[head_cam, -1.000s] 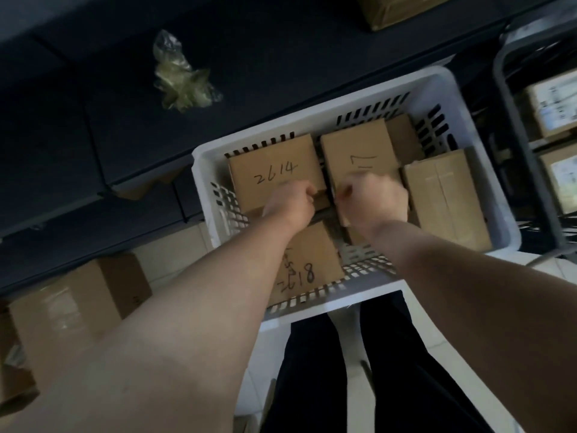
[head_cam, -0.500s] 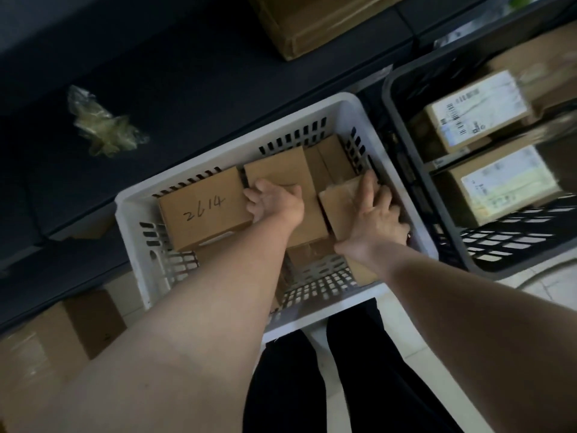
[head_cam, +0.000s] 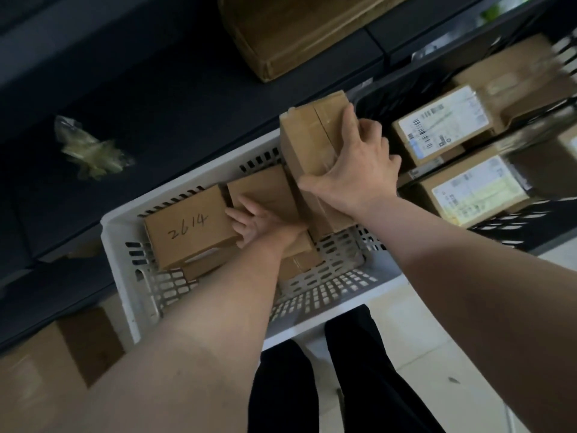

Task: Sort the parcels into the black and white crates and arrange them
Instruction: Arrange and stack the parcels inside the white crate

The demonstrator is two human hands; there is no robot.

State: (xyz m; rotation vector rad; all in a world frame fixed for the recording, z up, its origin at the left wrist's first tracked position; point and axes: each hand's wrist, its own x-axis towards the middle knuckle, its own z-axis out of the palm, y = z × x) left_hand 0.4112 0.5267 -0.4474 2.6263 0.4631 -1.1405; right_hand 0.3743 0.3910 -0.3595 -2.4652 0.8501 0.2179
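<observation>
Parcel (head_cam: 312,135) gripped in right hand (head_cam: 352,173) above white crate (head_cam: 327,320).

Dark matte shelf top (head_cam: 162,89): carries one crumpled clear plastic bag (head_cam: 90,151) at left and one large brown cardboard carton (head_cam: 296,32) at the far edge, partly out of frame, the two well apart. Pale tiled floor (head_cam: 437,339): carries one plain brown cardboard box (head_cam: 62,354) at lower left, below the shelf's front edge.
</observation>
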